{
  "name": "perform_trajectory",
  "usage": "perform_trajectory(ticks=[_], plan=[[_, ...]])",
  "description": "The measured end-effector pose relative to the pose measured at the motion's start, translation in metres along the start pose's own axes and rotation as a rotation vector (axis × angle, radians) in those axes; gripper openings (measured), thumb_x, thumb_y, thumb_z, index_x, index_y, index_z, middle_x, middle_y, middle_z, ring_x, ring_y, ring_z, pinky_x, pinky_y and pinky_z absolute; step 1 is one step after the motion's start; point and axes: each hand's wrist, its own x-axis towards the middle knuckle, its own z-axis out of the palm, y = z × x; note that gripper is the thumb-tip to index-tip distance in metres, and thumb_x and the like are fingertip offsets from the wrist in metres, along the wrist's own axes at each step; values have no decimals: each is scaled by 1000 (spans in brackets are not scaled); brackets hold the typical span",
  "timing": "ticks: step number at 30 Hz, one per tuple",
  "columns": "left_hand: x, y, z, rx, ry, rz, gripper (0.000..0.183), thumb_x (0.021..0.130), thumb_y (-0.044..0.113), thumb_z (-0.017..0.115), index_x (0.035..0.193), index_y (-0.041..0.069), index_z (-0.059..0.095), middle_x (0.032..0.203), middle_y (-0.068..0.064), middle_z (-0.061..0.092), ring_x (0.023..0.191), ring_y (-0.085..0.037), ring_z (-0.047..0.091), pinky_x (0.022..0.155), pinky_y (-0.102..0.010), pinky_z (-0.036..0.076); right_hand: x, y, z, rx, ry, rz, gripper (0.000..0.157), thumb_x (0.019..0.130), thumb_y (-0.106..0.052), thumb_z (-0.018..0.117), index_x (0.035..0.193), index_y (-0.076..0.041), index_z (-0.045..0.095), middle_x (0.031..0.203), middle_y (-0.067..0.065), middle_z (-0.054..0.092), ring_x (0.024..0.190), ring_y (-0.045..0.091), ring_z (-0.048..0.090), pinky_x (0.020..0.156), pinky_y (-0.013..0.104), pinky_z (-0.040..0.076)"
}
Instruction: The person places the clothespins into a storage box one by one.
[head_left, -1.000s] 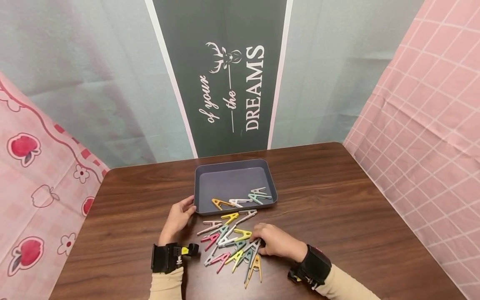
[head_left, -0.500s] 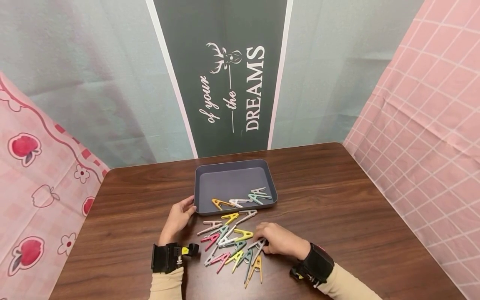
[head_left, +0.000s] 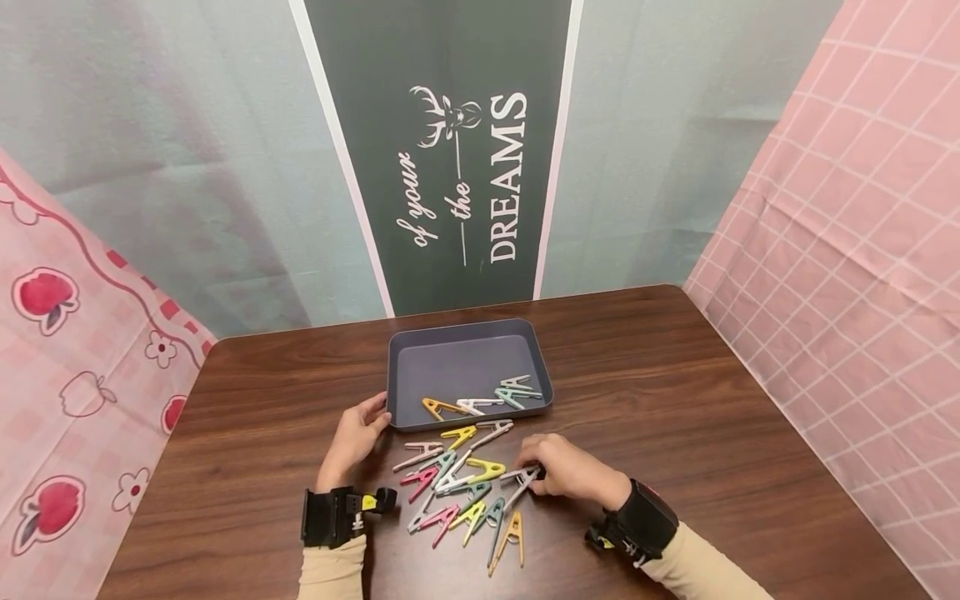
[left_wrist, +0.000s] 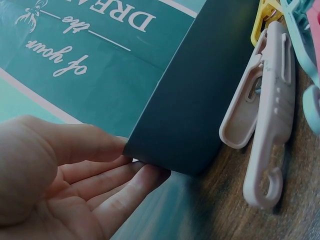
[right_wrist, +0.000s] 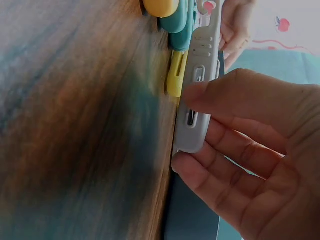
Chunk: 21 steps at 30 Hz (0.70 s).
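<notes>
My left hand (head_left: 356, 435) pinches the near left corner of a dark grey tray (head_left: 405, 367); the left wrist view shows the thumb on its edge and fingertips underneath. My right hand (head_left: 566, 468) holds a light grey clothespin (right_wrist: 200, 75) between thumb and fingers, at the right side of a loose pile. That pile, just in front of the tray, has a pink clothespin (head_left: 441, 523), a lime-yellow clothespin (head_left: 487, 471) and an orange clothespin (head_left: 513, 533) among several others. Inside the tray lie an orange clothespin (head_left: 441, 407), a white clothespin (head_left: 478, 406) and mint and pale ones on the right.
Everything stands on a brown wood-grain table (head_left: 645, 375). A grey-green curtain (head_left: 630, 167) with white lettering hangs behind it. Pink cloths hang at the left and right sides. In the left wrist view, a pale pink clothespin (left_wrist: 272, 95) lies close beside the tray wall.
My right hand has moved slightly right and away from me, drawing the grey clothespin off the orange one at the pile's edge. My left hand stays at the tray corner.
</notes>
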Motion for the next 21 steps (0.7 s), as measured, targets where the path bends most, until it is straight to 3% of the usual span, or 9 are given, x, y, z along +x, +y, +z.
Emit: perform_trajectory(ticks=[18,21], plan=[[-1,1,1,-4,1,14,48,96,2,50,142,-7,40,142,-28,49,130,-38,52,106,-46,46,17,11,-29,18,128,14,22,74,-4,73,95,-4,74,80,2,63,68,7,50,59,11,40],[-1,-1,0,8,1,45,48,95,1,50,141,-9,41,141,-29,49,129,-39,53,104,-44,48,21,14,-33,10,157,12,20,74,-4,73,94,-4,74,79,3,64,68,7,51,59,12,41]])
